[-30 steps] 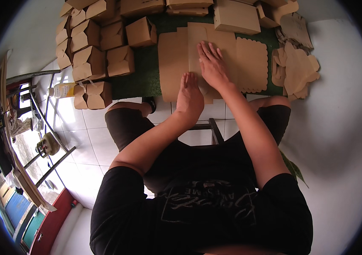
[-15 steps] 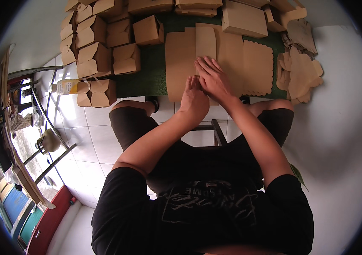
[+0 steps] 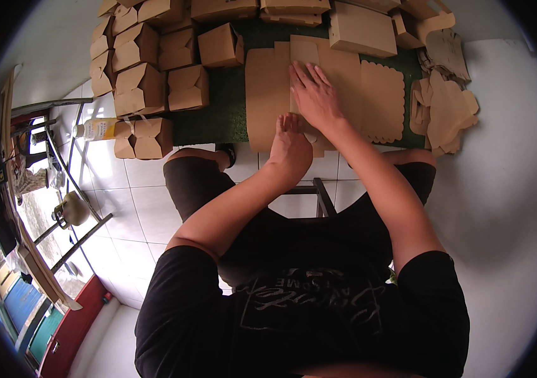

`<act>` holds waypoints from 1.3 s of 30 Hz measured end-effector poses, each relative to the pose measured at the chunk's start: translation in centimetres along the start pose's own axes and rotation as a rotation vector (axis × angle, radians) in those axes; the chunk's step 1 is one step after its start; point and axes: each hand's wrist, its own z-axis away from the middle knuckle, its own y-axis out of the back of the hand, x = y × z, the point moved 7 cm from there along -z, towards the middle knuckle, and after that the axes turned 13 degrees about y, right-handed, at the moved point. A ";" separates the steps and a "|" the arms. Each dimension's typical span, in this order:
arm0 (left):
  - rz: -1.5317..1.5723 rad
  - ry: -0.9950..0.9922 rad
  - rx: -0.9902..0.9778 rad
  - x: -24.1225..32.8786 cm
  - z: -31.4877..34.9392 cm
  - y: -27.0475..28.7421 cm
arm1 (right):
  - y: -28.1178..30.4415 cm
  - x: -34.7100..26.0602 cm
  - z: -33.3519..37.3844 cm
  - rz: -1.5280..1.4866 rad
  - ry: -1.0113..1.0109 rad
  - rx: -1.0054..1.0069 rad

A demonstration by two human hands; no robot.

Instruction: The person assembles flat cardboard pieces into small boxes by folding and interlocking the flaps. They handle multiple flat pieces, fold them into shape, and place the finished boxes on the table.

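A flat brown cardboard box blank (image 3: 334,85) lies before me on the green tabletop, with a scalloped edge on its right side. A narrow panel is folded over along its middle. My right hand (image 3: 315,97) rests flat on this panel with the fingers stretched out and pointing away from me. Just below and to its left, my left hand (image 3: 290,148) is closed at the near edge of the blank. Its bent fingertips press on the cardboard by the fold, and its thumb is hidden.
Several folded brown boxes (image 3: 136,88) stand in rows at the left. More boxes (image 3: 363,28) line the far side. Loose cardboard pieces (image 3: 448,110) lie piled at the right edge of the green tabletop (image 3: 224,104). A bottle with a yellow label (image 3: 98,129) is at the left.
My right hand has slid away from me along the folded panel, apart from my left hand. The left hand has stayed nearly in place.
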 end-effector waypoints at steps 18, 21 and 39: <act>0.013 -0.002 -0.087 -0.3 -0.3 0.1 | 2.7 -0.7 2.8 -0.081 0.107 -0.049; 0.022 -0.008 -0.107 -0.5 -0.2 0.6 | 3.0 -2.2 4.9 -0.215 0.155 -0.074; 0.031 -0.013 0.019 -0.6 -0.2 0.9 | 0.4 3.8 -0.3 -0.043 0.081 -0.009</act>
